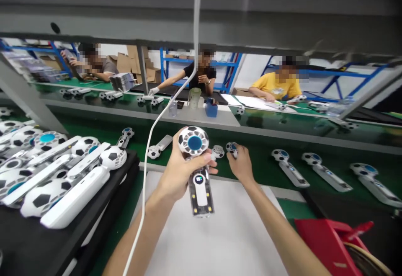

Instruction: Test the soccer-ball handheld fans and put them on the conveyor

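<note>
My left hand (176, 171) is closed around a handheld fan (201, 196) with a round football-patterned head and a blue centre. Its handle points down toward me and has a small lit display, with dark parts showing around a white strip. Farther right, my right hand (241, 163) has its fingers closed on the football-patterned head of a second handheld fan (231, 148); the rest of that fan is hidden. Between the hands, another fan head (217, 152) shows behind my left fingertips. A white sheet (216, 234) lies under my forearms.
Many football-patterned fans (78, 196) are piled on a black tray at left. Several more (290, 169) lie at right on the green surface. A red holder (326, 242) stands near right. A white cable (150, 133) hangs in front. Three people (201, 75) sit across the line.
</note>
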Demonstrator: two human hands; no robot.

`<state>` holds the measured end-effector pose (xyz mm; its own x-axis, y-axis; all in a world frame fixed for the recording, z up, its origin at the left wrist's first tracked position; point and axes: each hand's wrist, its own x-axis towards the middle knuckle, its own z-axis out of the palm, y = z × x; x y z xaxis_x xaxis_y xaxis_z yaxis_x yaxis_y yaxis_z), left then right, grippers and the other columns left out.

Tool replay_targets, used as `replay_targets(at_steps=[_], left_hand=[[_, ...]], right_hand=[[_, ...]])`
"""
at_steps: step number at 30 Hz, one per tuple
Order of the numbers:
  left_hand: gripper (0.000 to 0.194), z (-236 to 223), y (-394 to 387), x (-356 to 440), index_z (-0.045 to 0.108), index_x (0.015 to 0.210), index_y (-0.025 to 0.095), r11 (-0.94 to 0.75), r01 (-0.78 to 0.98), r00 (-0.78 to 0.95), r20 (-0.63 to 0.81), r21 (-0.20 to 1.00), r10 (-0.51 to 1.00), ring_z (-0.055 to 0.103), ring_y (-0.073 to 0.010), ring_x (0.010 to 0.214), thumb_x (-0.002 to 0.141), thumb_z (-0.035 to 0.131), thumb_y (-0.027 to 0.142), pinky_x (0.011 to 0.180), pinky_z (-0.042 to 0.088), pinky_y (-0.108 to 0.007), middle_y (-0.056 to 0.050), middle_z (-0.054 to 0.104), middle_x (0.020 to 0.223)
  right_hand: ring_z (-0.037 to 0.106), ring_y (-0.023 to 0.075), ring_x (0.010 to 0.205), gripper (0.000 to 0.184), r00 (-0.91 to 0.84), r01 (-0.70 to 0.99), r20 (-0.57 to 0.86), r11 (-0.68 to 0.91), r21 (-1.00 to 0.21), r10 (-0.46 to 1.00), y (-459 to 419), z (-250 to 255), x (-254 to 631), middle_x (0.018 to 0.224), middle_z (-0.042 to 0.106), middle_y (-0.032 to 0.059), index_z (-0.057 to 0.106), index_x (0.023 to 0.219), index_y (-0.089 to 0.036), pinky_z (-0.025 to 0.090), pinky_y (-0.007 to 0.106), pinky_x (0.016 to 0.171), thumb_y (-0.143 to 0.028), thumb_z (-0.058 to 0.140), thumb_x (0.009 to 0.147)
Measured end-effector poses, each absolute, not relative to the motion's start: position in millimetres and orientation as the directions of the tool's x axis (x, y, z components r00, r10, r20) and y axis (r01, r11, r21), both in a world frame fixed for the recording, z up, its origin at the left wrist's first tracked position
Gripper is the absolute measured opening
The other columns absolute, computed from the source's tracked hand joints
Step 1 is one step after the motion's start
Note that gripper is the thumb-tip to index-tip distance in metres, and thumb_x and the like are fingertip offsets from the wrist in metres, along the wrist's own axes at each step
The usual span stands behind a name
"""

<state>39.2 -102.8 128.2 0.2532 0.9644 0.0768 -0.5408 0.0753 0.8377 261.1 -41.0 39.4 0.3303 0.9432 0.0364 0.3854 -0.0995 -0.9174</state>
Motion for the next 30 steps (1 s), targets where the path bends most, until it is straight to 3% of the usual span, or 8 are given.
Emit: replay_targets(at_steps=[2,4,6,7,9,17,22,30], left_hand=[[0.08,124.9,-102.3,42.8,0.031,0.135,0.033,0.103,-0.58,0.267,0.069,0.808,0.961,0.072,-0.0197,0.081,0.075,0.08,0.017,0.075,0.062,-0.038,-0.001,0.068,0.094],[0.078,121.1,-103.0,48.2,0.032,0.135,0.035,0.117,-0.599,0.261,0.056,0.792,0.964,0.072,-0.021,0.086,0.075,0.079,0.017,0.079,0.061,-0.039,0.0,0.068,0.095],[0.07,118.1,-105.0,53.7,0.038,0.13,0.032,0.112,-0.587,0.246,0.045,0.802,0.968,0.072,-0.0225,0.09,0.076,0.078,0.016,0.083,0.06,-0.04,0.0,0.067,0.096],[0.066,117.3,-106.3,55.9,0.041,0.127,0.031,0.083,-0.567,0.22,0.054,0.819,0.974,0.072,-0.0232,0.093,0.076,0.078,0.015,0.085,0.059,-0.04,-0.001,0.066,0.098],[0.062,116.9,-109.3,58.9,0.044,0.124,0.03,-0.014,-0.501,0.14,0.097,0.865,0.985,0.07,-0.0236,0.099,0.074,0.077,0.012,0.088,0.057,-0.038,-0.002,0.065,0.103],[0.06,122.6,-119.2,59.9,0.051,0.13,0.028,-0.353,-0.29,0.01,0.371,0.89,0.928,0.065,-0.0187,0.091,0.076,0.073,0.009,0.08,0.055,-0.029,-0.004,0.061,0.118],[0.058,124.3,-121.7,59.4,0.05,0.13,0.028,-0.368,-0.317,0.039,0.4,0.874,0.916,0.064,-0.0179,0.093,0.079,0.073,0.013,0.082,0.053,-0.027,-0.004,0.06,0.119],[0.056,122.6,-118.5,57.7,0.047,0.134,0.03,-0.329,-0.317,0.098,0.376,0.889,0.921,0.065,-0.0194,0.086,0.084,0.071,0.023,0.076,0.056,-0.03,-0.005,0.063,0.111]], right_hand=[[0.055,0.0336,0.12,0.049,0.1,0.332,0.0,-0.033,-0.943,0.995,-80.9,46.5,236.9,0.122,0.062,0.0165,0.065,0.112,-0.015,0.046,0.045,0.101,-0.057,0.056,0.089],[0.067,0.0313,0.094,0.068,-0.14,0.207,-0.059,-0.029,-0.978,0.988,-123.7,57.2,211.4,0.108,0.067,0.0135,0.062,0.117,-0.02,0.056,0.043,0.077,-0.077,0.044,0.084],[0.068,0.0274,0.076,0.063,-0.281,-0.155,-0.082,-0.129,-0.979,0.956,-159.0,70.8,188.9,0.102,0.067,0.0097,0.05,0.128,-0.025,0.057,0.041,0.063,-0.068,0.057,0.083],[0.068,0.024,0.071,0.048,-0.252,-0.203,-0.129,-0.183,-0.962,0.959,-171.7,77.8,180.0,0.097,0.066,0.0067,0.051,0.123,-0.026,0.056,0.039,0.061,-0.058,0.058,0.088],[0.067,0.0209,0.067,0.038,-0.193,-0.243,-0.17,-0.215,-0.946,0.966,-186.8,90.1,168.0,0.095,0.065,0.004,0.049,0.122,-0.027,0.055,0.034,0.056,-0.046,0.06,0.091],[0.066,0.0192,0.062,0.048,-0.117,-0.227,-0.204,-0.226,-0.947,0.972,-196.3,107.6,166.2,0.089,0.067,0.0036,0.044,0.129,-0.025,0.057,0.032,0.053,-0.032,0.059,0.084],[0.066,0.0194,0.061,0.046,-0.04,-0.182,-0.215,-0.218,-0.959,0.976,-200.4,113.4,161.1,0.081,0.063,0.0005,0.044,0.125,-0.025,0.053,0.029,0.048,-0.03,0.056,0.08],[0.068,0.0196,0.062,0.044,-0.071,-0.176,-0.216,-0.225,-0.958,0.974,-201.2,119.6,164.3,0.089,0.063,0.0019,0.043,0.123,-0.026,0.053,0.028,0.046,-0.032,0.054,0.08]])
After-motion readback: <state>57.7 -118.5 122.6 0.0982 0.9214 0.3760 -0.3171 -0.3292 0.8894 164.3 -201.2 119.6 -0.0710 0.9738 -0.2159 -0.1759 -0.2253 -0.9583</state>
